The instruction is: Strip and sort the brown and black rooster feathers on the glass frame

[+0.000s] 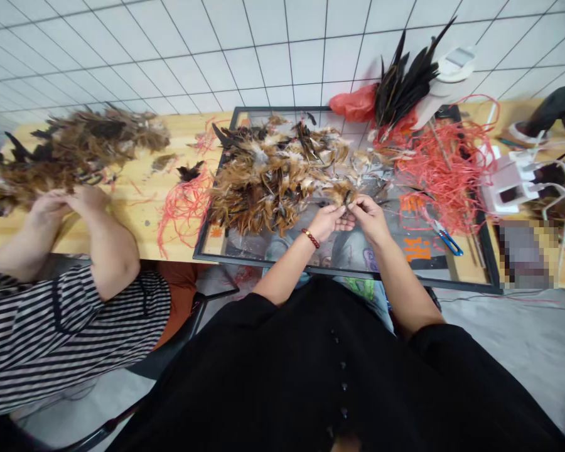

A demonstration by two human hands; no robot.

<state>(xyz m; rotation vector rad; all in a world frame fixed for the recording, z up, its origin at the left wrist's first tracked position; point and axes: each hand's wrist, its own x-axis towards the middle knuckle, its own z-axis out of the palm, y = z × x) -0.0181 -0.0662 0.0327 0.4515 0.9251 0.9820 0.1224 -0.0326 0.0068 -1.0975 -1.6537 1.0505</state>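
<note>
Head view: I see left hand (328, 221) and right hand (370, 220) meeting above panel (245, 243), fingertips pinched narrow on few feathers (345, 199), at near right end of pile (263, 182). Exact grip too small to tell. My worry: loose pinch could let feathers slip or splay; wrist brushing pile could scatter it; red string (452, 179), tangled near snips (448, 240), could snag if tugged.

Around your two hands (326, 221) (371, 216), you have two brown feather heaps (263, 188) (103, 135) toward ten o'clock, one black feather bunch (402, 91) at one, two large red string tangles (452, 176) (184, 204) at two and nine, one blue snips (448, 241) at three.
</note>
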